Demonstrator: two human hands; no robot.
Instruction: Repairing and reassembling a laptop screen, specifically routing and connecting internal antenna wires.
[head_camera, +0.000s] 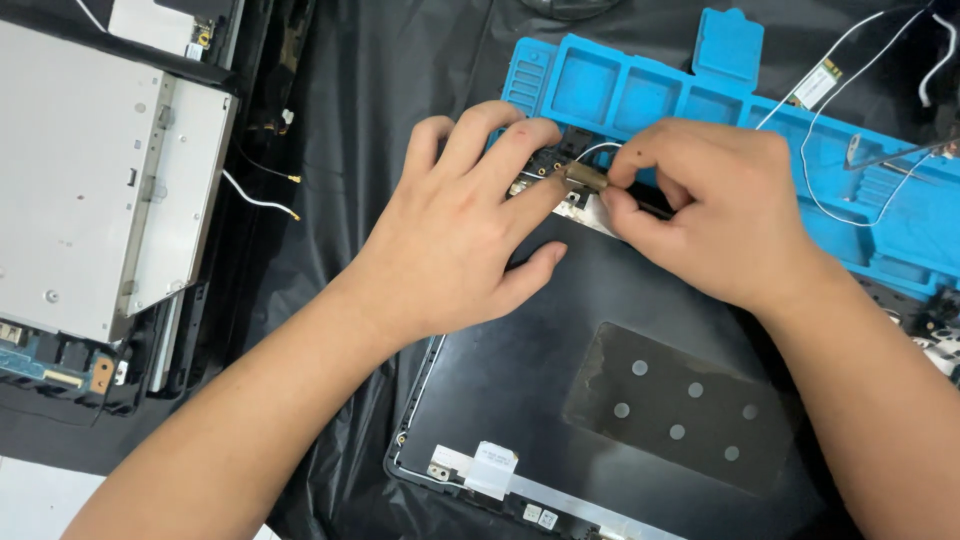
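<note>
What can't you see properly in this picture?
Head view:
- Hinge: mostly hidden by the right hand and left hand.
- Black lid: cut off by the bottom edge.
- Blue tray: runs off the right edge.
- Silver drive: cut off at the left edge.
</note>
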